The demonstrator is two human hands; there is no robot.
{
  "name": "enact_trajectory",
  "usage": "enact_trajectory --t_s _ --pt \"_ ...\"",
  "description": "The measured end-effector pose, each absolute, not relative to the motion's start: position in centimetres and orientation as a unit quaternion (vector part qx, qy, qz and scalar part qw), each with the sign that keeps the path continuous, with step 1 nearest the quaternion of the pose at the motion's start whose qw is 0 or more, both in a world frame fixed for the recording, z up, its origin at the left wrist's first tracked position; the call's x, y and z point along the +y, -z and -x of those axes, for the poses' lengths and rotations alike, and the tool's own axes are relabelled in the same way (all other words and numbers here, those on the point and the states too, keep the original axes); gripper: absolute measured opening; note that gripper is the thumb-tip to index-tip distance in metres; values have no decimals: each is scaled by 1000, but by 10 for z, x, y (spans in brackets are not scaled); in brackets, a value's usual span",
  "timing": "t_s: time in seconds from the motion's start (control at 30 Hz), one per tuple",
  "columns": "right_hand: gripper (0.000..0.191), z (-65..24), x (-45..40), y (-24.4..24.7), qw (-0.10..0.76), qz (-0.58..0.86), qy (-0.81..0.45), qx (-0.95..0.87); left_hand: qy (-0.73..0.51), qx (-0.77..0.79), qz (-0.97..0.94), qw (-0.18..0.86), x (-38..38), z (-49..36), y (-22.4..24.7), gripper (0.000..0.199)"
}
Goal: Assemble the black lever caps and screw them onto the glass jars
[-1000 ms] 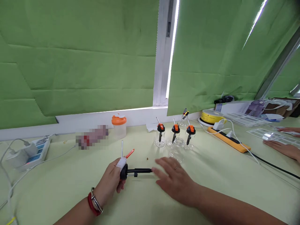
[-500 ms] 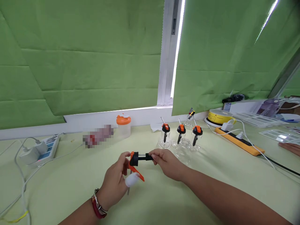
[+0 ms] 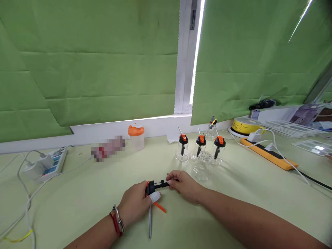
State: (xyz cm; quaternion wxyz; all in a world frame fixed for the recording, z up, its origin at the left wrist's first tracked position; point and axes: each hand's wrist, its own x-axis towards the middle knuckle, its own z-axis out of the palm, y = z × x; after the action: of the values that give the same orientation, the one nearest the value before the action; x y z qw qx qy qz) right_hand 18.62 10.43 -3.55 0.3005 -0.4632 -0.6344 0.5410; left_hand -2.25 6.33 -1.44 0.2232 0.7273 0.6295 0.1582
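My left hand (image 3: 138, 201), with white wrapping on its thumb, is closed round the orange-and-black jar top (image 3: 150, 187), held on its side low over the table. From it a black stem (image 3: 161, 184) points right, and a metal tube (image 3: 149, 223) reaches down toward me. An orange strip (image 3: 159, 207) sticks out below the thumb. My right hand (image 3: 185, 186) pinches the far end of the stem; its fingertips partly hide that end. Beyond the hands, an open glass jar (image 3: 201, 172) stands near glass jars with similar tops (image 3: 183, 139).
A clear cup with an orange lid (image 3: 136, 130) stands by the wall. White power strip (image 3: 53, 166) and cables lie left. On the right are an orange power strip (image 3: 269, 154), a yellow round case (image 3: 246, 126) and white frames (image 3: 290, 128). Tools (image 3: 213, 121) stand in a jar behind.
Both hands have moved lower and slightly right with the jar top. Its metal tube now shows at greater length, and my left fingers cover more of the orange part.
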Motion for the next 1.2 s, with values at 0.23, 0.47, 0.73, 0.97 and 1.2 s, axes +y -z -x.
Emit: enact_trajectory --t_s 0.23,0.47,0.73,0.97,1.2 --pt "16 -190 112 39 302 455 -542 -639 -72 624 -769 120 67 18 12 42" --pt "16 -182 115 40 313 474 -527 -632 -56 612 -784 85 75 18 18 42" --pt "17 -169 127 42 314 483 -505 -643 -41 609 -789 68 93 16 20 46" --pt "13 -169 132 45 311 477 -493 -658 -35 602 -795 68 101 18 20 45" --pt "13 -170 133 48 303 475 -487 -667 -28 602 -795 65 103 18 18 46"
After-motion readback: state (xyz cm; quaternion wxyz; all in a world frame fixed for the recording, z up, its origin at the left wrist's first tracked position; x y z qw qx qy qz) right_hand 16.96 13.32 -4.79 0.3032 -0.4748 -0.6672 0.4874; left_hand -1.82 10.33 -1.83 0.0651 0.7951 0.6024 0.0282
